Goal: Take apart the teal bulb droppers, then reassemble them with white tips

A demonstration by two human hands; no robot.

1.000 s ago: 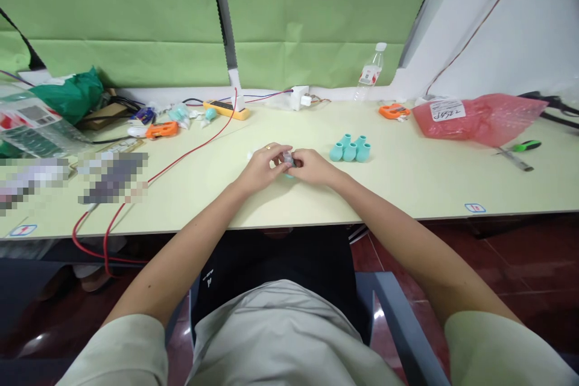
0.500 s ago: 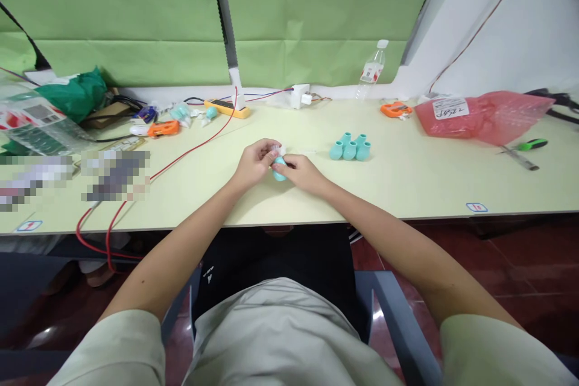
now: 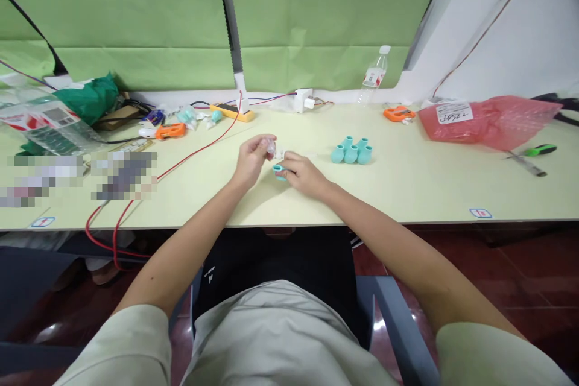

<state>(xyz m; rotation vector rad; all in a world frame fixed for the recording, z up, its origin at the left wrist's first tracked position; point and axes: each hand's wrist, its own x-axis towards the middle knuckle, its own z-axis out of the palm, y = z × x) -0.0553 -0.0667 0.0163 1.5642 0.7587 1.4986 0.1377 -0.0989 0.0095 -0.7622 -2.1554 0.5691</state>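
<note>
gripping a teal cup [image 3: 279, 175] in the right hand [image 3: 305, 176], middle of the frame, either just over the table [image 3: 407, 187] or touching it, can't tell which. cup's open end faces up; thumb and fingers pinch its right side. left hand [image 3: 251, 160], just left of it, is closed around crumpled clear plastic [image 3: 270, 146], apart from the cup. a whitish bit [image 3: 279, 155] between the hands is too small to make out. progress, as far as it shows: five more teal cups [image 3: 351, 151] stand bunched right of center, bare, openings up, so those look done. the held one looks bare too but isn't with the bunch; placing it and ditching the plastic seem left. upper left, by the yellow meter [image 3: 233, 112], teal lumps [image 3: 186, 116] lie in clear wrap, maybe unopened ones, unsure. pink bag [image 3: 488, 122] sits at right, untouched.
</note>
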